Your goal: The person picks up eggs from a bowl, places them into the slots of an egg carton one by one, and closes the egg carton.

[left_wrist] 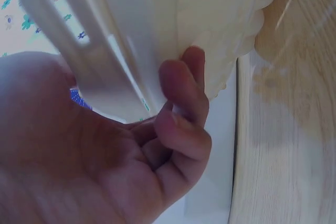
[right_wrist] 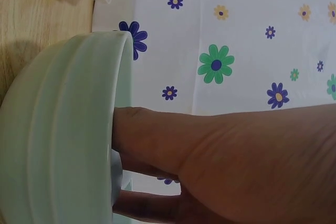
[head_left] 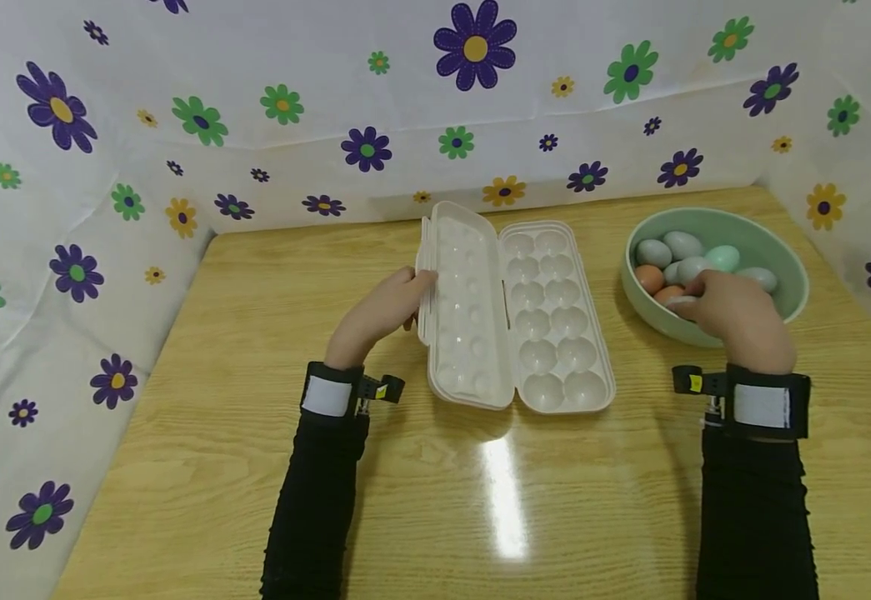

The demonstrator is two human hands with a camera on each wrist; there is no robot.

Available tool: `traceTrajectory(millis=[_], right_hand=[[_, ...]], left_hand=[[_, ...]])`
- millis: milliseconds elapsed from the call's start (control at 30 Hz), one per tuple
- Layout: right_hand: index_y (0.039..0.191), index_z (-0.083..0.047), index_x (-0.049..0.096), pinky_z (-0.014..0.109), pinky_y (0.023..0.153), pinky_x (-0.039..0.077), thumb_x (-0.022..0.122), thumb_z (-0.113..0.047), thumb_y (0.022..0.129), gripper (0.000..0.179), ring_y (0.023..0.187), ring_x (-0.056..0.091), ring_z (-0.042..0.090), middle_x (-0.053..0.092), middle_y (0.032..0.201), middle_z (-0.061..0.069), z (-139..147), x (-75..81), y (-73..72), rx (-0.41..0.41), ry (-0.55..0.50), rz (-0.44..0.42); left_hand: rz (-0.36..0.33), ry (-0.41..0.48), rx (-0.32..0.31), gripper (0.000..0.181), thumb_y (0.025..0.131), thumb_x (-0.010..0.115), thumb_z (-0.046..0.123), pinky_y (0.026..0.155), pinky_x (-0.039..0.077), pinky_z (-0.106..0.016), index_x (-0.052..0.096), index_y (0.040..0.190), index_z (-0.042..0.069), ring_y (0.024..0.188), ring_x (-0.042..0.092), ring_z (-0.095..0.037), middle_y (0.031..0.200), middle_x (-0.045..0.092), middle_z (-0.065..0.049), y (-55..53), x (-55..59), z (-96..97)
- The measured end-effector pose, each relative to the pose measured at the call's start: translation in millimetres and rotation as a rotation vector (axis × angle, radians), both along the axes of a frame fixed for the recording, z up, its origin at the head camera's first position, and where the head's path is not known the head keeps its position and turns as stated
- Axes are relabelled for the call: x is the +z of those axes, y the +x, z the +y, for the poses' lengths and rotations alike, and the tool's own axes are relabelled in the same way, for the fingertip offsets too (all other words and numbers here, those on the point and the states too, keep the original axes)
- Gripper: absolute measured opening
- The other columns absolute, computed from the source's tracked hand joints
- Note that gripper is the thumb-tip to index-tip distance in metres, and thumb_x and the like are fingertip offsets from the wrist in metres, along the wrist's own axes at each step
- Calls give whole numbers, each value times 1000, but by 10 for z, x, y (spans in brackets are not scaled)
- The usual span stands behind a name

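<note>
Green bowl (head_left: 774,250) holds eggs (head_left: 683,245) (some orange).

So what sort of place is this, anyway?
Probably a staged recording corner rather than an ordinary kitchen, though I can't be sure. Flower-print cloth screens the left, back and right of the wood-grain table, and the person wears wrist straps with small devices attached.

Wood-grain table (head_left: 593,492): opened white egg carton (head_left: 531,322); pale-green bowl (head_left: 653,315) to right.
</note>
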State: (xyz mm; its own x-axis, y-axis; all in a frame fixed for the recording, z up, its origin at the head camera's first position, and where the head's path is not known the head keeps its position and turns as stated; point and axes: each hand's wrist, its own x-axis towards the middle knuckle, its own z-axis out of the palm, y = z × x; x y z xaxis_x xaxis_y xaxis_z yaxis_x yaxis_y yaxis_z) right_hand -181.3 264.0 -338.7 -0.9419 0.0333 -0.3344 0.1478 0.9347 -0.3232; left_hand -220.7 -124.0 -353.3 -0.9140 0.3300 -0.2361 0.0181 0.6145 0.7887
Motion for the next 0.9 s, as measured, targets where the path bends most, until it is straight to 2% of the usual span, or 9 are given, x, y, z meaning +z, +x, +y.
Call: traceTrajectory(millis=[300, 667, 800, 900], right_hand=[[116, 8, 50, 45, 71, 42, 52, -29, 95, 43, 87, 47, 37, 53, 103, 27, -2, 6, 6, -1, 2, 8], [114, 7, 52, 44, 71, 41, 54, -31, 93, 43, 86, 48, 36, 54, 101, 25, -3, -22, -7, 0, 24, 13], [117, 8, 50, 43, 70, 42, 53, -31, 94, 45, 86, 48, 36, 54, 104, 27, 3, -1, -35, 18, 14, -14], [119, 9, 48, 44, 71, 43, 51, -31, 95, 48, 86, 49, 37, 54, 107, 29, 24, 13, -65, 32, 11, -36]], left_hand=[[31, -27, 22, 45, 99, 26, 41, 52, 38, -27, 52, 104, 4, 68, 51, -34, 78, 52, -9, -52, -4, 58], [34, -93, 63, 45, 97, 23, 38, 52, 38, -28, 52, 101, 3, 65, 50, -28, 78, 54, -10, -43, -3, 88], [41, -88, 74, 44, 97, 24, 38, 51, 37, -29, 52, 101, 4, 62, 48, -26, 78, 53, -9, -43, -8, 77], [38, -74, 81, 44, 98, 24, 39, 55, 41, -30, 52, 103, 5, 66, 50, -26, 80, 54, -10, -50, -4, 85]])
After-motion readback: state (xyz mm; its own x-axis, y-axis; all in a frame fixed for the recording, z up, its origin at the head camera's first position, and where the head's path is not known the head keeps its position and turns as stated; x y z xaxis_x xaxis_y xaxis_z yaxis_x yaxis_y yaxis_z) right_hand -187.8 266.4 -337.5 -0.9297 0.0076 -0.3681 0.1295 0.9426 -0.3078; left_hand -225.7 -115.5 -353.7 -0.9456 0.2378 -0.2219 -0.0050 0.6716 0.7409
